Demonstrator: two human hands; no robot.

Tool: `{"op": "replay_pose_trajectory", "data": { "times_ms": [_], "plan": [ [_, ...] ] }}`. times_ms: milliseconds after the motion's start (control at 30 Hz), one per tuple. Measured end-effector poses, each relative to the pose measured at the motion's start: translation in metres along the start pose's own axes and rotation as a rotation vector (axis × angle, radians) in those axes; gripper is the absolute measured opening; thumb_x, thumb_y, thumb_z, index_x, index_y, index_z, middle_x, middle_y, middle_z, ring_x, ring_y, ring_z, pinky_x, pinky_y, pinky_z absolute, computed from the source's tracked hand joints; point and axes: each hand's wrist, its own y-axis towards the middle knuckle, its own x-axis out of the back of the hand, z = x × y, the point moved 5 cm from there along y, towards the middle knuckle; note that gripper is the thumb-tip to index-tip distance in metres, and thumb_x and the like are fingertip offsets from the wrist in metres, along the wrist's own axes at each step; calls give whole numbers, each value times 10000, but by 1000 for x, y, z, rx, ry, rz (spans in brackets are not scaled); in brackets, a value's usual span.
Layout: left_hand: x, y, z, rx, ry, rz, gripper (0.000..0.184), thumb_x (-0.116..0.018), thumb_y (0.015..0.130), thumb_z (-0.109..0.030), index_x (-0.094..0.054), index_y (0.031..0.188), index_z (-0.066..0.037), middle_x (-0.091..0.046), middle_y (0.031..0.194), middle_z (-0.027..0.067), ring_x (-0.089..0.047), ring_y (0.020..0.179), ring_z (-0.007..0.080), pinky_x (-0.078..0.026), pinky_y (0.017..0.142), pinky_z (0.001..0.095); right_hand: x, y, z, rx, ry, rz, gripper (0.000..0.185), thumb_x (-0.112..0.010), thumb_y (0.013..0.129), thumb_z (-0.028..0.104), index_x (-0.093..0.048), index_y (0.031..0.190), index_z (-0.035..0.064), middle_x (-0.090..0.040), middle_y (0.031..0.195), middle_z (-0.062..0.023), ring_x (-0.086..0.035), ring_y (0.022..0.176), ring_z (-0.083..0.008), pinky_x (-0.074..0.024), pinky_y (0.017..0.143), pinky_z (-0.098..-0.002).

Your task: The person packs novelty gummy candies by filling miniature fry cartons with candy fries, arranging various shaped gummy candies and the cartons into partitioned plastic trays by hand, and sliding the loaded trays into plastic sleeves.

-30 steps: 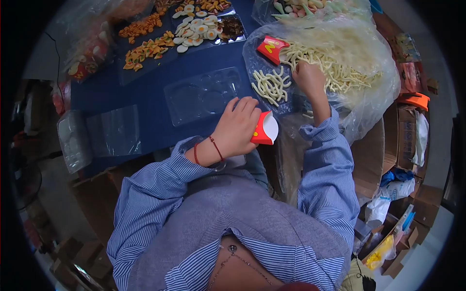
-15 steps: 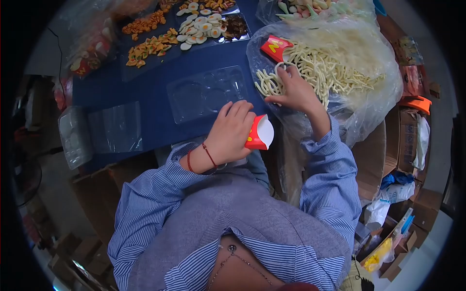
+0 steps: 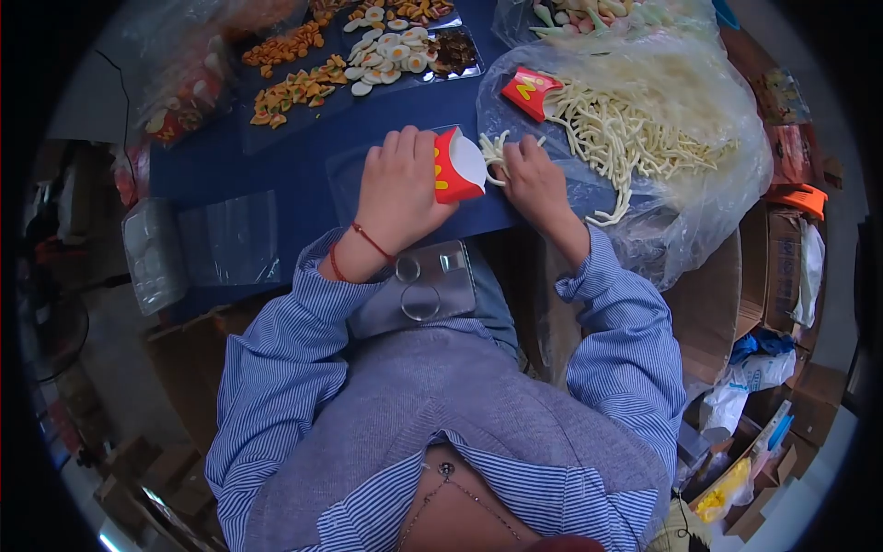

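My left hand [image 3: 397,189] is closed around a red fries carton [image 3: 452,166] with a yellow logo, its white inside facing right. Pale, fry-shaped strands [image 3: 494,155] stick out from the closed fingers of my right hand [image 3: 536,184]. Their tips are right beside the carton's mouth. To the right, a heap of the same strands [image 3: 635,138] lies on a clear plastic bag [image 3: 681,83], a few trailing toward me. A second red fries carton [image 3: 529,92] lies at the heap's left edge.
On the blue table [image 3: 212,166] are orange pieces [image 3: 280,46], egg-shaped pieces [image 3: 386,57] and clear packaging [image 3: 152,253]. A partly hidden clear tray [image 3: 348,175] lies behind my left hand. A flat piece with ring shapes [image 3: 421,299] rests on my lap.
My right hand has left the heap, moving left with strands in its fingers. My left hand has raised the carton up and left over the table, bringing both close together.
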Motion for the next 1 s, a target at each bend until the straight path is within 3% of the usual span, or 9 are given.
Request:
{"op": "replay_pose_trajectory", "data": {
  "times_ms": [167,267,333,433,800,867,900,967,1000],
  "plan": [
    [-15,13,4,7,-65,-4,652,-815,639,-361,-518,1109,-20,-526,1013,110,-556,958,271,-454,765,374,3,-6,-13,6,162,-24,271,-633,878,308,-518,914,66,-580,866,-126,-618,772,-330,-510,617,-422],
    [-17,19,7,4,-66,-1,647,-818,636,-342,-515,1108,-20,-525,1015,113,-566,950,276,-466,756,379,4,-7,-15,-19,148,45,252,-627,898,283,-548,934,47,-612,857,-164,-622,808,-358,-491,638,-434],
    [-16,25,11,0,-60,-16,643,-819,634,-331,-513,1107,-21,-525,1014,114,-570,946,277,-471,758,383,5,0,-34,-181,459,166,240,-609,921,265,-576,928,28,-623,843,-150,-626,772,-308,-479,652,-377],
    [-20,31,13,-35,-53,-8,631,-817,632,-309,-507,1098,-17,-523,1006,115,-574,938,271,-487,753,381,26,13,-60,-317,819,187,277,-585,953,298,-606,969,22,-584,787,-17,-523,731,-108,-431,669,-271],
    [-9,54,-6,-32,-52,18,597,-806,643,-260,-492,1081,-3,-519,1029,139,-594,919,293,-523,729,379,64,33,-51,-366,1131,381,311,-584,968,312,-613,1100,32,-564,853,42,-495,781,-54,-413,684,-221],
    [-21,59,-5,-38,-88,22,600,-807,642,-251,-487,1084,-3,-517,1029,141,-593,923,300,-524,738,384,74,44,-48,-179,987,300,315,-616,927,289,-613,1087,17,-642,875,-58,-603,801,-175,-473,709,-333],
    [-26,62,-8,-50,-129,25,602,-808,640,-242,-482,1086,-3,-515,1029,143,-593,926,306,-525,747,388,75,47,-45,-178,988,301,315,-616,927,289,-613,1087,17,-642,875,-58,-603,801,-175,-473,709,-333],
    [-37,70,-19,-100,-168,37,607,-804,646,-236,-471,1095,0,-522,1034,154,-592,940,319,-524,763,395,78,57,-24,117,452,297,296,-660,877,176,-586,1117,20,-641,927,-103,-622,878,-297,-484,778,-357],
    [-42,73,-25,-146,-209,51,612,-800,651,-229,-461,1104,2,-528,1039,164,-590,954,331,-522,780,403,77,60,-18,171,369,295,325,-692,810,119,-584,1097,12,-629,1001,-175,-594,938,-403,-488,804,-411]
  ]
}}
